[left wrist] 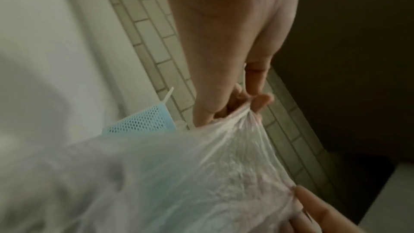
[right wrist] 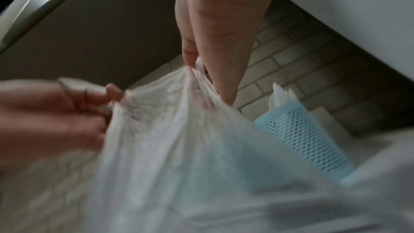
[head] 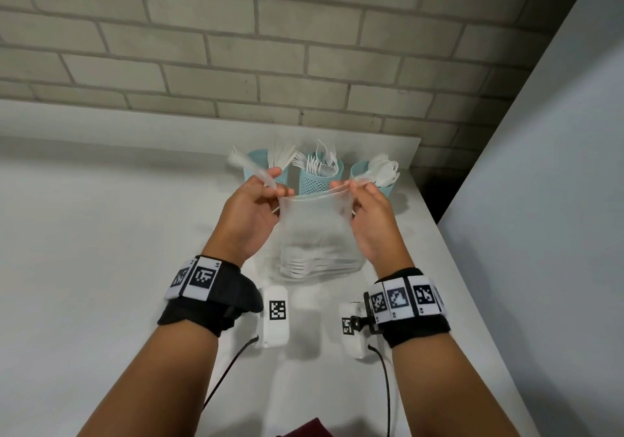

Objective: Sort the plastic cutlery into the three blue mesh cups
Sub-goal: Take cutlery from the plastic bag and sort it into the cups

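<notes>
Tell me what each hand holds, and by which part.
Both hold the clear plastic bag by its top edge: left hand pinches the left corner, right hand the right corner.

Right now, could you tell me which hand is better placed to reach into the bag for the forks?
Probably the right hand: it only pinches the bag rim lightly, while the left hand grips a gathered corner.

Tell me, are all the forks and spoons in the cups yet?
Mostly! The left cup, middle cup and right cup already hold white cutlery. Right now the left hand and right hand pinch the clear plastic bag by its top edge. Forks still lie in its bottom, waiting to be sorted.
</notes>
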Demonstrator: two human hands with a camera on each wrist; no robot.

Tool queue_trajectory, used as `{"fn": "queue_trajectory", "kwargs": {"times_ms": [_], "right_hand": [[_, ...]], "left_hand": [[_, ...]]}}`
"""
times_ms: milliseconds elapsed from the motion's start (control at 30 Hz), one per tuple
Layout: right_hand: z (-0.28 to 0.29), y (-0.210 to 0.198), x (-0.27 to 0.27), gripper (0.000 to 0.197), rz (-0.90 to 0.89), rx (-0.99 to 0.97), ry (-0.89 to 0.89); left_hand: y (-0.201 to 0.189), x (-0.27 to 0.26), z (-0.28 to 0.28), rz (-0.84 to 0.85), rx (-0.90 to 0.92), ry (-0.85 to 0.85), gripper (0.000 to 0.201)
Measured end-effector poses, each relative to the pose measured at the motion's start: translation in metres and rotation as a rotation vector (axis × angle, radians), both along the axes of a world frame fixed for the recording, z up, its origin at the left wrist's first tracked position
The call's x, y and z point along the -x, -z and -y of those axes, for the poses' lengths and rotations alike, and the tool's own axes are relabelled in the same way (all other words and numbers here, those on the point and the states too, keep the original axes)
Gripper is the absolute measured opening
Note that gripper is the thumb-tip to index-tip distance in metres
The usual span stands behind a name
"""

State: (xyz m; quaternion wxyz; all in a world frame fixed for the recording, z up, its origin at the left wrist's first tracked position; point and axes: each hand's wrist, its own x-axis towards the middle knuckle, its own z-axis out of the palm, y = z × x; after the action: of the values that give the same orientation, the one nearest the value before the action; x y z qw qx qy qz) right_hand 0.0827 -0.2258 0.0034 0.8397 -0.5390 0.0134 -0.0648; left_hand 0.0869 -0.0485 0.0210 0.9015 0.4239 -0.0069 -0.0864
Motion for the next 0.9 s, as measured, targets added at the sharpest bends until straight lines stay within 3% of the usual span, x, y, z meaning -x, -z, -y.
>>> {"fn": "queue_trajectory", "kwargs": {"times_ms": [67,133,200,267,367,433,500,600,733,833,900], "right_hand": [[0.000,-0.006,0.001,0.021,-0.007,-0.258,-0.037],[0.003,-0.012,0.002,0.023,0.003,-0.371,-0.067],[0.006,-0.018,0.003,0.023,0.016,-0.383,-0.068],[0.007,-0.024,0.003,0.024,0.022,-0.321,-0.039],[0.006,-0.035,0.006,0.024,0.027,-0.132,-0.010],[0.002,-0.041,0.011,0.019,0.075,0.160,0.013],[-0.002,-0.045,0.016,0.012,0.151,0.567,0.031],[-0.003,-0.047,0.020,0.008,0.189,0.945,-0.058],[0.002,-0.046,0.019,0.013,0.033,1.289,-0.204],[0.001,-0.039,0.017,0.015,-0.017,1.454,-0.225],[0.001,-0.036,0.016,0.011,-0.022,1.455,-0.214]], "left_hand": [[-0.002,0.001,-0.003,-0.026,0.138,0.004,0.026],[-0.005,0.002,-0.010,0.004,0.161,0.039,0.023],[-0.012,0.003,-0.018,0.042,0.069,0.133,0.047],[-0.021,0.005,-0.019,0.058,-0.257,0.205,0.065],[-0.025,0.010,-0.009,0.210,-1.070,0.203,0.043],[-0.017,0.008,-0.007,0.334,-1.427,0.211,0.030],[-0.011,0.007,-0.006,0.368,-1.588,0.211,0.027],[-0.009,0.005,-0.007,0.340,-1.650,0.194,0.024],[-0.013,0.007,-0.007,0.306,-1.555,0.146,0.020],[-0.014,0.008,-0.007,0.321,-1.552,0.093,0.019],[-0.013,0.009,-0.006,0.329,-1.549,0.081,0.019]]}}
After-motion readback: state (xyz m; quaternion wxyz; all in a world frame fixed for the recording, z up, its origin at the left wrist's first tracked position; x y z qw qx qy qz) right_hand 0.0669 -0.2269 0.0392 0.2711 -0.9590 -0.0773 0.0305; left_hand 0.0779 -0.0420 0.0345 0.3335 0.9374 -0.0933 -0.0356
